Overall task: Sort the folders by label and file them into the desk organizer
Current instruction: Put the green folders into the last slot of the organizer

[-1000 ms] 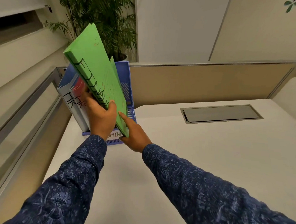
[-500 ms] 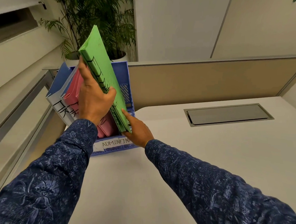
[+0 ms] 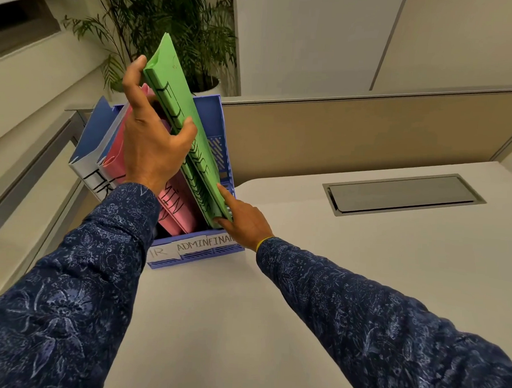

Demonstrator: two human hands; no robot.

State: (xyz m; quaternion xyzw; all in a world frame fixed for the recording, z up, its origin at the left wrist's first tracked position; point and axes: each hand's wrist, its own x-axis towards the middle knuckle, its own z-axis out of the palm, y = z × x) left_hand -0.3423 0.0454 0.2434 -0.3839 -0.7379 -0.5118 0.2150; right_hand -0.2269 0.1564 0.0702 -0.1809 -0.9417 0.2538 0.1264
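The left hand (image 3: 150, 146) is pinching the green folder (image 3: 186, 136) near its top with thumb and fingers (image 3: 136, 77) while the right hand (image 3: 244, 223) is pressing its bottom corner, probably steering it into the blue organizer (image 3: 220, 120) beside the pink folder (image 3: 174, 210).

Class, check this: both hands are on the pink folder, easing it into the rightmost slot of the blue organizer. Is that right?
One thing is wrong: the folder is green, not pink. The head view shows the left hand and right hand on the green folder, at the rightmost slot of the blue organizer. The pink folder already stands beside it.
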